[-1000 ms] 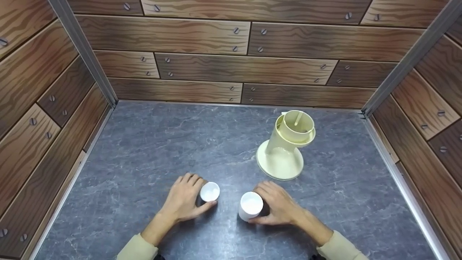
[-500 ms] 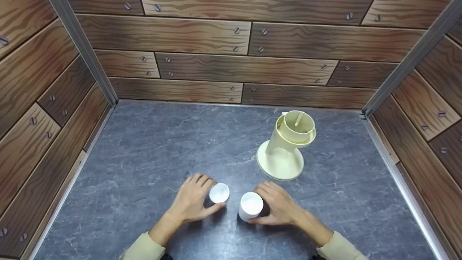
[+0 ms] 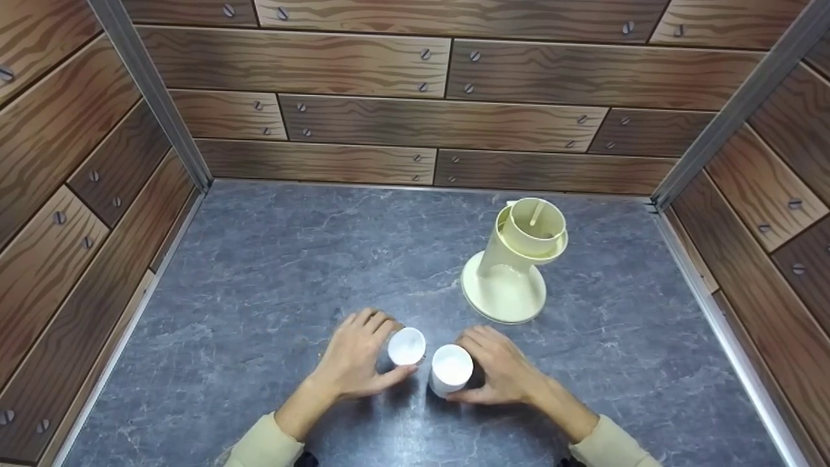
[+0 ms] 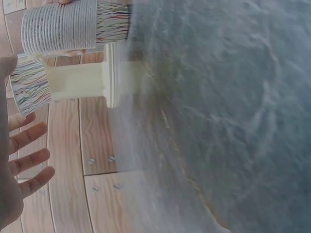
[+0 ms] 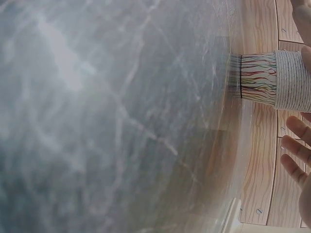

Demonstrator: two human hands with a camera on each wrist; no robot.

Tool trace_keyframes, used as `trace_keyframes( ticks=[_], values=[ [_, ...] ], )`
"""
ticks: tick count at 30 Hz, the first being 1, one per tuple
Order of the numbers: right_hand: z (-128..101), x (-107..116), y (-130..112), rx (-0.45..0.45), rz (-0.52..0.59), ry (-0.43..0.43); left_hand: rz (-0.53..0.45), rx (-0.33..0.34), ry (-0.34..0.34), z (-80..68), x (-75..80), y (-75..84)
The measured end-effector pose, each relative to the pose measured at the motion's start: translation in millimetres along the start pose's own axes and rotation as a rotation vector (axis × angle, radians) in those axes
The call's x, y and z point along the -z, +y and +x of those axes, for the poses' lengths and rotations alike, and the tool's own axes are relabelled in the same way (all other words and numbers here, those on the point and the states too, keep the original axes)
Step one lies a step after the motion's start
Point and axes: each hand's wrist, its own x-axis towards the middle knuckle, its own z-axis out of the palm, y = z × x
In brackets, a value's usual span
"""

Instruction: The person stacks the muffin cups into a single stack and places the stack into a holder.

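My left hand pinches a single paper cup between thumb and fingers. In the left wrist view this cup, patterned with thin coloured lines, is held slightly tilted above the table, its other fingers spread. My right hand grips a stack of paper cups standing upright on the table. Its piled rims show as white ribs, with coloured lines on the lowest part, in the right wrist view, where the stack stands at the right edge. A small gap separates cup and stack in the head view.
Behind the right hand stands a pale yellow stand with a round base, a column and an open cylinder at the top. Wood-patterned walls enclose the grey marbled table at the back and both sides.
My left hand has carried the single cup to the right, closer to the stack. My right hand and the stack have stayed in place.
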Motion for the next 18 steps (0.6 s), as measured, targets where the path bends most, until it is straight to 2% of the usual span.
trace_keyframes(
  ticks=[6,18],
  values=[
    [-0.3,0.3,0.3,0.010,-0.003,-0.004,-0.005,-0.039,0.012,4.1,-0.3,3.9],
    [0.3,0.0,-0.5,-0.004,-0.008,-0.013,-0.048,-0.069,0.055,13.8,7.0,10.8]
  ],
)
